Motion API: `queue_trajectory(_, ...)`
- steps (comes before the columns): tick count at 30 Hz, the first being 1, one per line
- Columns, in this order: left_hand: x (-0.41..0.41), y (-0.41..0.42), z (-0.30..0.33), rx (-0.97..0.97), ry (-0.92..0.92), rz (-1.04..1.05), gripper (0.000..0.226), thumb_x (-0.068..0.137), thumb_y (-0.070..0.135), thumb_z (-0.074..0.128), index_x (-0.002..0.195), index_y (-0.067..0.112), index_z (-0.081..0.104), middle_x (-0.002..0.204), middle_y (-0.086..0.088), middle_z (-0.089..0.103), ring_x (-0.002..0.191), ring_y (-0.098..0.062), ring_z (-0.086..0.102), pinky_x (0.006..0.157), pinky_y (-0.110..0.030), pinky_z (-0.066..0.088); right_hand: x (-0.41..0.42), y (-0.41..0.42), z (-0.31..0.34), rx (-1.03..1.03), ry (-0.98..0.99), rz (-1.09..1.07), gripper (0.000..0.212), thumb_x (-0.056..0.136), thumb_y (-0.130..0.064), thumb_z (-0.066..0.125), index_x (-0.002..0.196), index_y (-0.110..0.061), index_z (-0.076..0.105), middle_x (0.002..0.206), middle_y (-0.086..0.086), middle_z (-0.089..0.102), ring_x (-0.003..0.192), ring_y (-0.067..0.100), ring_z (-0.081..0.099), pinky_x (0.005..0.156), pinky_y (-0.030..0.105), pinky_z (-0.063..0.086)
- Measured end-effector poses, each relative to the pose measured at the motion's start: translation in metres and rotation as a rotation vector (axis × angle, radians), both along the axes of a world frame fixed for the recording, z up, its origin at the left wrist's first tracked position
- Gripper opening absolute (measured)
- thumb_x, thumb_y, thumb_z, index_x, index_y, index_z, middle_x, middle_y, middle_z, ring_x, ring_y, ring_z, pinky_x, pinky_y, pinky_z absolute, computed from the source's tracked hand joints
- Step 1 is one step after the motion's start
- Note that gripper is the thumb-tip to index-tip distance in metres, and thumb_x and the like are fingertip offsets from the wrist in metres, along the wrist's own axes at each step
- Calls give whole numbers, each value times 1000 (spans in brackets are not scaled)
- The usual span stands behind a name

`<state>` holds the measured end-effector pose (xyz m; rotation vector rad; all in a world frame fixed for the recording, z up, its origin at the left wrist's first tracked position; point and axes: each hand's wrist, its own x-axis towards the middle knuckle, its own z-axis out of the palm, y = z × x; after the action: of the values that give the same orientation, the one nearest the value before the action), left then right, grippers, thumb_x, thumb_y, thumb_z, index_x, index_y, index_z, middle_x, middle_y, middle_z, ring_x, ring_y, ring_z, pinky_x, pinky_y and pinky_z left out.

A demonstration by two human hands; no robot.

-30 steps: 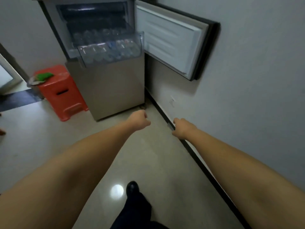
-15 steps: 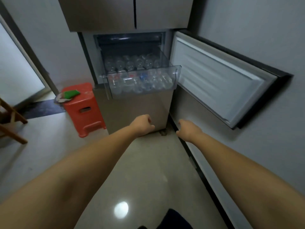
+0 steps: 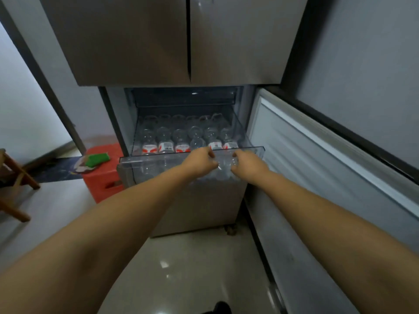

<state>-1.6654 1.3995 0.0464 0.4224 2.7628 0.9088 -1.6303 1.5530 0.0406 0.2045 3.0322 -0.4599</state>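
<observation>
Nearest, the left hand (image 3: pixel 199 160) and right hand (image 3: pixel 248 163) sat close together at the middle of the drawer's front rim, fingers curled. Whether they had closed on the rim or only rested against it could not be told. The drawer (image 3: pixel 154 159), of clear plastic, stood drawn well out of the fridge's lower compartment. It would likely handle as heavy and awkward: stiff but thin-walled, smooth, perhaps cold and slick, and liable to flex or crack if wrenched by one corner. The front rim, taken evenly with both hands, looked the sound place to hold, with the drawer moved straight along its runners. Inside the drawer, water bottles (image 3: pixel 181 138) lay packed in rows, their red-and-white labels showing just behind the rim, and it seemed full. Right of the drawer, the compartment door (image 3: pixel 328 159) hung wide open. Left of the drawer stood a red stool (image 3: pixel 102 180). Above the drawer, the upper doors (image 3: pixel 136 41) were closed.
</observation>
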Motion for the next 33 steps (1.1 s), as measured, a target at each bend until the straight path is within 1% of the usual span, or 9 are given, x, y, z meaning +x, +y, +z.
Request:
queue_trajectory(5,-60,25,2,28,-5,83,34,89,29,63,117,10,59,113,-9,65,99,-25,62,77,-28,45,-67,28,8,13,69,15,39,93,-28,53,127,-11,52,124,16,55,112,33,55,87,38,46)
queue_trajectory(8,-93,30,-3,31,-57,130,30,89,24,62,116,9,60,113,-11,66,102,-26,62,86,-33,51,-99,34,6,-12,72,31,36,94,-26,51,127,-11,54,123,14,54,109,32,55,84,36,46)
queue_trajectory(10,-119,36,-8,39,-71,146,28,89,21,62,114,8,61,113,-12,66,103,-27,62,90,-35,51,-126,38,1,-31,78,25,36,94,-23,51,127,-11,53,124,15,53,110,32,55,85,36,45)
queue_trajectory(15,-182,53,-28,-33,-93,106,32,89,22,59,118,8,57,114,-13,63,102,-26,60,81,-32,47,-186,45,-26,-74,-38,-14,42,94,-23,51,132,-8,46,129,18,48,116,35,52,92,40,45)
queue_trajectory(20,-237,71,-37,-289,-34,-29,51,93,34,54,135,10,40,135,-18,43,122,-34,45,99,-42,41,-237,55,-42,-137,-161,-59,62,95,-29,51,148,-10,25,137,22,44,120,38,50,97,41,46)
queue_trajectory(23,-261,77,-52,-569,-29,-187,68,88,54,51,144,20,29,143,-16,39,130,-34,40,107,-46,34,-263,56,-51,-172,-243,-61,67,95,-30,54,150,-15,17,132,21,49,114,35,55,93,39,48)
queue_trajectory(26,-276,79,-68,-740,-22,-266,91,79,64,57,149,27,14,145,-14,39,132,-33,40,108,-52,31,-277,54,-61,-235,-280,-82,76,95,-28,56,153,-20,8,131,19,53,113,33,57,92,37,47)
queue_trajectory(31,-282,87,-78,-711,36,-259,95,81,55,63,151,23,8,134,-13,51,124,-32,47,108,-57,25,-284,54,-75,-339,-284,-89,80,91,-31,60,154,-25,10,140,20,43,117,35,55,99,42,47)
queue_trajectory(33,-283,88,-79,-706,50,-229,97,80,53,65,152,21,8,136,-16,48,128,-34,43,111,-61,19,-287,55,-76,-375,-261,-101,83,88,-32,63,153,-29,10,140,21,41,116,36,55,100,45,47)
